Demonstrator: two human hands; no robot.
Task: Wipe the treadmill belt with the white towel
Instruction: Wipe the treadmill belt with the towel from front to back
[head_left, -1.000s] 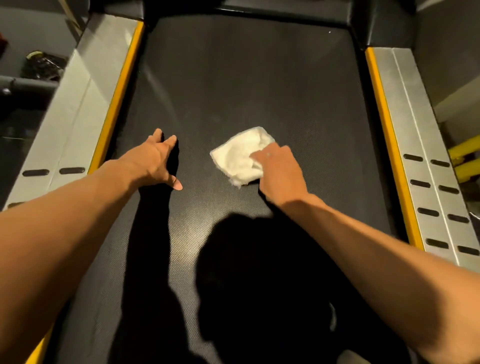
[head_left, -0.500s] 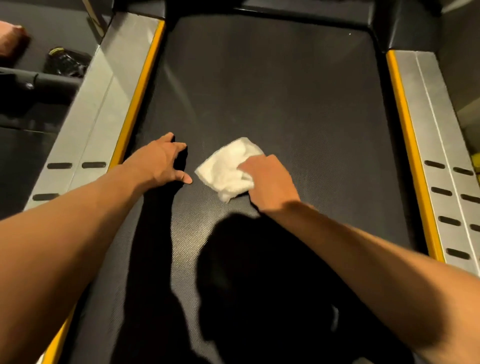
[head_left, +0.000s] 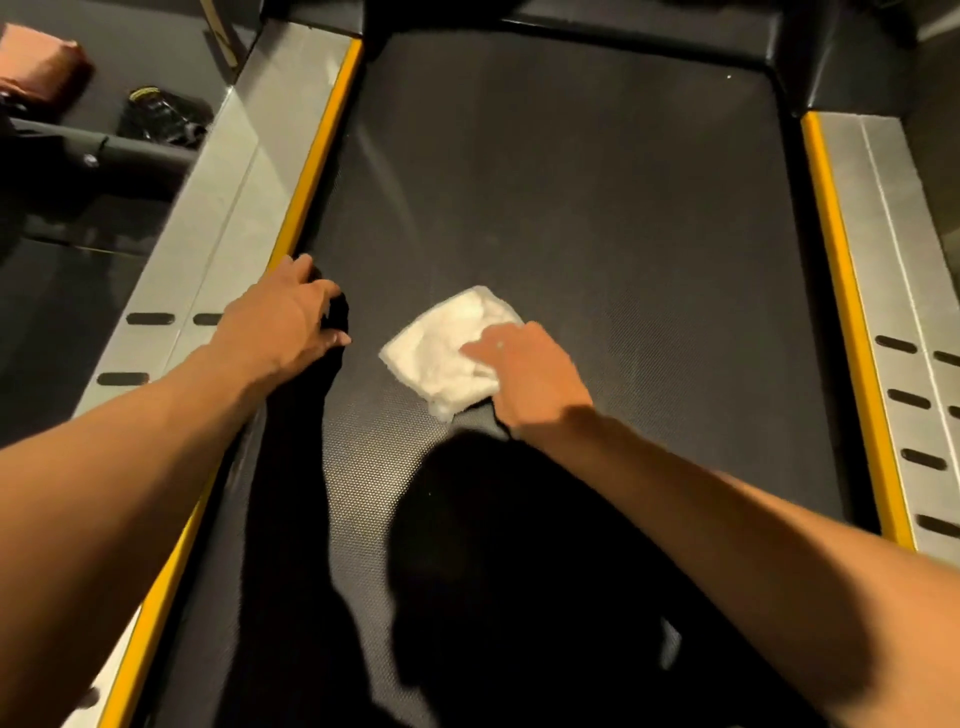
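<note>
White towel (head_left: 447, 343) is lying mid-way across the treadmill belt (head_left: 597, 208), the right hand (head_left: 524, 379) pressing it with flattened fingers (near edge under the palm), the left hand (head_left: 280, 327) resting splay-fingered by the yellow strip (head_left: 317, 171)

Dim warm light, hard black shadows, wide-angle bending at edges
</note>
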